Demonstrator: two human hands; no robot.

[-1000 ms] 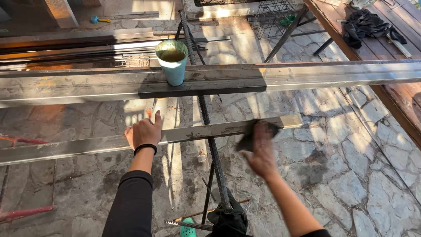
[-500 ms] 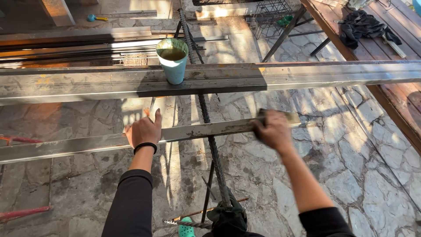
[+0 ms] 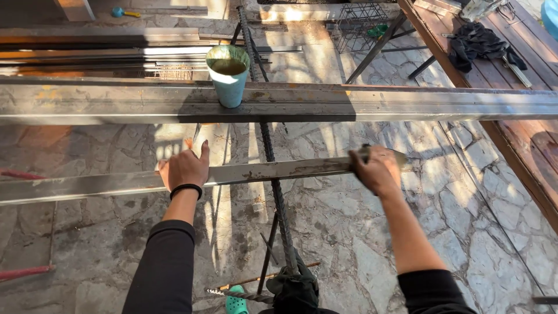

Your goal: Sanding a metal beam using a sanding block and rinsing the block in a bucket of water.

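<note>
now your left hand [image 3: 185,168] lies flat, fingers spread, on the near metal bar [image 3: 261,171]; your right hand [image 3: 376,170] is clenched around that bar's end, apparently with a dark cloth.

Looks like an outdoor metalworking spot in somebody's yard, not a proper indoor shop: sunlit flagstone paving [image 3: 372,256] underfoot, long steel bars [image 3: 407,104] laid across a rebar stand [image 3: 273,174], and more metal stock stacked [image 3: 104,55] on the ground behind. There's a wooden deck [image 3: 523,87] off to the right and what's probably a wire crate [image 3: 360,26] further back, hard to tell.
</note>
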